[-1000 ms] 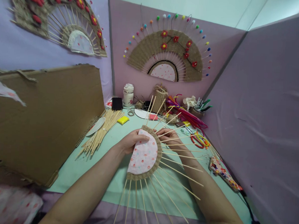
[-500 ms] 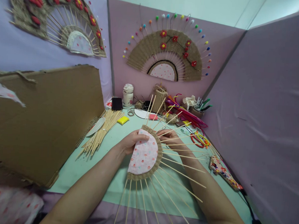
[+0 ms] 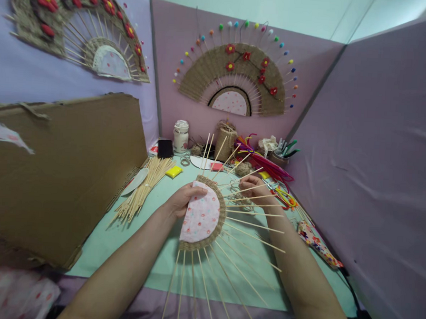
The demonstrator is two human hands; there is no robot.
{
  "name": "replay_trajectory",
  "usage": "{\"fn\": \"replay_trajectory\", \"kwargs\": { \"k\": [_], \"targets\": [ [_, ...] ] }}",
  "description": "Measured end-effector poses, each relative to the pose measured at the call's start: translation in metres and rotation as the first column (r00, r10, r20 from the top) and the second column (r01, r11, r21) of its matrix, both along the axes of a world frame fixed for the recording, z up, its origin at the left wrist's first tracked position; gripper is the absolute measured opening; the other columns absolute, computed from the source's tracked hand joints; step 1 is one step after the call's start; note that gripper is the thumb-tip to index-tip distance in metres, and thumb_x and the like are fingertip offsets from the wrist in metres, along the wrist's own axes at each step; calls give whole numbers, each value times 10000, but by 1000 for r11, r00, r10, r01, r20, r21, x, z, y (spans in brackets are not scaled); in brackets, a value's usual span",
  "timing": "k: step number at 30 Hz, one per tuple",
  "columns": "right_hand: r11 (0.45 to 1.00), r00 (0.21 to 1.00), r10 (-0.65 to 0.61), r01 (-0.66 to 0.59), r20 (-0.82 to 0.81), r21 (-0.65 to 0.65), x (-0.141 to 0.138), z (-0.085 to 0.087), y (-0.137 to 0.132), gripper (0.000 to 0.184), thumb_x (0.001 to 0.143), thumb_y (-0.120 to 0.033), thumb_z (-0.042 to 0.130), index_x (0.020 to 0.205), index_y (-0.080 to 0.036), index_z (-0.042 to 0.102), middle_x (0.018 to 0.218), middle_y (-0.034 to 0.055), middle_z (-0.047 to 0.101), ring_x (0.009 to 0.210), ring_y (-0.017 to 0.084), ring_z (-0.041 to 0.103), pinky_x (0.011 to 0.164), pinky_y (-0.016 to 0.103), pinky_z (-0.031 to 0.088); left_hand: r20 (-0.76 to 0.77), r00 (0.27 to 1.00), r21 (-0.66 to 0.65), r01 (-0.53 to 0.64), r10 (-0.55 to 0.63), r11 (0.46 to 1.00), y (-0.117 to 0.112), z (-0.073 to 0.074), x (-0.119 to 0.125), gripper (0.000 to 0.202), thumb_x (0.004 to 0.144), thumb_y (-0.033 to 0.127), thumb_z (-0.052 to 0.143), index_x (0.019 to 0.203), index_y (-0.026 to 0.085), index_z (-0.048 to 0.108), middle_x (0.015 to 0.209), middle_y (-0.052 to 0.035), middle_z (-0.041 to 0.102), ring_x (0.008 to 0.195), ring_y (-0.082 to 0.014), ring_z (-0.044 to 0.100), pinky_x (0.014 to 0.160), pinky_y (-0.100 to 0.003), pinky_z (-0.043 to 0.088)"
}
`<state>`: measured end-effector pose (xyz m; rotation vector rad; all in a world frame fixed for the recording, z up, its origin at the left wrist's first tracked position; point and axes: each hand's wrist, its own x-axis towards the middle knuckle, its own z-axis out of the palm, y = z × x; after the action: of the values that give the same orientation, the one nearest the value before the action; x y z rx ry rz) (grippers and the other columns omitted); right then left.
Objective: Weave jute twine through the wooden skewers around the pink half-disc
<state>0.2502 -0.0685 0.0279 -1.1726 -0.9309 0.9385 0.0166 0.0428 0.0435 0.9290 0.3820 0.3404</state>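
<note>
My left hand [image 3: 183, 199] grips a half-round fan piece [image 3: 202, 213] by its straight edge, thumb on the pink flower-print cloth. A woven twine band [image 3: 221, 193] runs round the curved edge, and thin bamboo sticks [image 3: 255, 226] fan out from it. Behind the upper sticks, my right hand [image 3: 252, 186] is closed in a pinch, apart from the band. Loose loops of twine [image 3: 242, 199] hang beside its fingers and appear to be held there; the fingertips are partly hidden by sticks.
Left lie a bundle of bamboo sticks [image 3: 142, 191] and a yellow packet [image 3: 174, 172]. At the back stand a white jar [image 3: 181, 136], a twine spool [image 3: 225, 141] and pipe cleaners [image 3: 266, 162]. A glue gun [image 3: 317, 243] lies right; a finished fan [image 3: 199, 73] hangs behind.
My right hand has moved from the woven band outward to the right, and twine loops now show beside it. The fan piece has shifted slightly left, still in my left hand.
</note>
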Motion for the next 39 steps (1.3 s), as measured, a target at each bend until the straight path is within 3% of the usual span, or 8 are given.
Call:
{"fn": "replay_trajectory", "kwargs": {
  "k": [5, 9, 14, 22, 26, 30, 34, 39],
  "targets": [
    [996, 999, -1, 6, -54, 85, 14, 6, -7, 286, 593, -347, 734, 688, -202, 506, 500, -73, 353, 425, 61, 304, 419, 205, 201, -28, 1000, -14, -7, 7, 1000, 2, 2, -1, 108, 619, 92, 657, 719, 99, 617, 650, -74, 685, 567, -177, 652, 583, -288, 525],
    [984, 992, -69, 85, -105, 155, 18, 14, -11, 282, 637, -359, 698, 807, -230, 515, 669, -21, 497, 506, 86, 376, 463, 229, 303, -56, 998, -24, 3, -4, 1000, 0, 2, 0, 109, 616, 88, 653, 717, 96, 614, 642, -78, 684, 555, -179, 649, 571, -288, 524],
    [937, 974, -199, 222, -110, 272, 23, 20, -15, 239, 674, -353, 658, 836, -255, 513, 796, -10, 533, 511, 81, 336, 480, 237, 326, -114, 993, -22, -5, 2, 1000, -4, 2, 3, 118, 608, 84, 647, 716, 104, 604, 624, -75, 682, 539, -171, 638, 559, -283, 520],
    [922, 974, -228, 220, -14, 317, 30, 19, -18, 185, 705, -355, 626, 798, -245, 510, 722, -20, 503, 497, 80, 335, 471, 234, 319, -126, 992, -24, -3, 0, 1000, 0, -1, 3, 119, 622, 95, 655, 726, 110, 598, 649, -89, 690, 564, -193, 654, 584, -300, 525],
    [958, 983, -179, 184, -39, 218, 33, 11, -13, 207, 688, -362, 637, 785, -224, 517, 619, -47, 435, 450, 64, 290, 425, 213, 266, -74, 997, -31, -21, 19, 999, 7, 0, 1, 116, 630, 89, 648, 739, 105, 612, 682, -92, 698, 595, -190, 662, 618, -298, 529],
    [996, 995, -89, 90, -33, 26, 31, -2, -7, 242, 656, -326, 684, 822, -198, 563, 557, -71, 412, 432, 42, 305, 416, 184, 239, -27, 999, -31, -43, 42, 999, 11, 4, -3, 96, 645, 94, 631, 740, 95, 625, 688, -94, 699, 604, -194, 664, 621, -301, 531],
    [974, 984, 89, -54, 155, -218, 17, -9, -3, 324, 615, -348, 727, 862, -158, 636, 649, -25, 543, 465, 48, 394, 426, 186, 285, 3, 994, -47, -107, 107, 993, 13, 7, -4, 81, 644, 87, 618, 724, 91, 627, 687, -94, 699, 613, -195, 665, 640, -309, 532],
    [927, 835, 337, -214, 434, -308, -7, -1, -5, 305, 685, -423, 672, 753, -126, 679, 663, 3, 571, 542, 78, 444, 471, 196, 315, 38, 976, -73, -209, 212, 975, 15, 9, -5, 72, 626, 67, 617, 689, 102, 619, 631, -53, 684, 566, -159, 649, 602, -263, 518]
  ]
}}
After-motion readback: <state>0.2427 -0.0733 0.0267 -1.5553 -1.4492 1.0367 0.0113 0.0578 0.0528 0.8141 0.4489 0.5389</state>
